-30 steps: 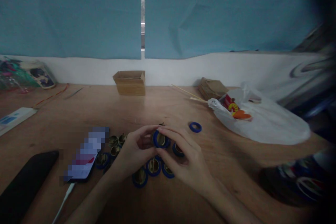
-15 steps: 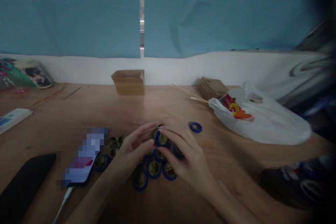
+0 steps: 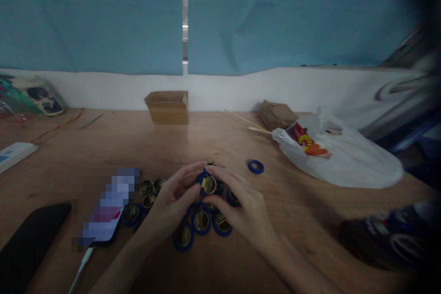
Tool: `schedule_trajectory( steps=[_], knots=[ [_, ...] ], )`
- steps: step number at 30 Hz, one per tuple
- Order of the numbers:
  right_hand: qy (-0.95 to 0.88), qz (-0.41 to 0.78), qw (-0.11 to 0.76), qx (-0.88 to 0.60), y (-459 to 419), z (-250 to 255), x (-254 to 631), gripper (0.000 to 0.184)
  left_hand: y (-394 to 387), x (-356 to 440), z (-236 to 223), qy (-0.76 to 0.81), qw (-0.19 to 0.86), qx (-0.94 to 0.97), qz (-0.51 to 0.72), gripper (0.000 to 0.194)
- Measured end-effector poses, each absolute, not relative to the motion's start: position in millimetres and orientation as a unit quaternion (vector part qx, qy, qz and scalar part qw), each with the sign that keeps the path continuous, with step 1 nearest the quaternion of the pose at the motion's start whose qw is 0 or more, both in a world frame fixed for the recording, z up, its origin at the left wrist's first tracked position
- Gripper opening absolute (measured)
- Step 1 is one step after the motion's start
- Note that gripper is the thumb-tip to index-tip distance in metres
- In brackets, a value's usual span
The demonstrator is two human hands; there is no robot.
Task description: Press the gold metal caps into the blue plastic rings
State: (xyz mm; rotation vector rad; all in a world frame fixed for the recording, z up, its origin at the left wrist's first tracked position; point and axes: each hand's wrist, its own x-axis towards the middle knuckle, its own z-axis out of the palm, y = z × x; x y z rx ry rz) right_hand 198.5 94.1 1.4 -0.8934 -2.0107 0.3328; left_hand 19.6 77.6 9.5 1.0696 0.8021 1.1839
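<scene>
Between both hands, a round brass-coloured metal piece with a bar across its face sits against a blue ring. Whether it is seated fully inside the ring I cannot tell. My left hand pinches its left side with thumb and fingers, and my right hand grips it from the right. Below and around them lie several similar blue-ringed metal pieces, partly hidden by the hands. Loose brass-coloured pieces without rings lie left of my left hand. A lone blue ring rests beyond my right hand.
A lit phone on a white cable and a black object lie at left. Farther back stand an open cardboard box and a brown package. A plastic bag and a dark bottle are at right.
The brass-coloured piece and blue ring have turned between my fingers, so the metal face with its bar now shows more toward me. Both hands stay in nearly the same place.
</scene>
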Motion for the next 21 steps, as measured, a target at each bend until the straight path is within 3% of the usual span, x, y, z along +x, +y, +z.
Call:
schedule_trajectory(
  steps=[5,10,17,21],
  knots=[
    [-0.794,0.174,0.464,-0.353,91.9,4.1,199.4,0.059,76.4,20.8,11.0,0.313,0.666,0.43,0.523,0.047],
    [-0.754,0.192,0.489,-0.394,92.3,2.1,197.7,0.044,73.9,21.4,12.0,0.336,0.659,0.436,0.513,0.048],
    [-0.719,0.395,0.408,-0.4,85.1,-0.2,191.1,0.029,67.5,24.9,10.8,0.392,0.562,0.516,0.515,0.039],
    [-0.698,0.434,0.424,-0.381,82.1,-2.2,188.1,0.03,67.8,28.4,10.0,0.396,0.559,0.517,0.514,0.039]
  ],
)
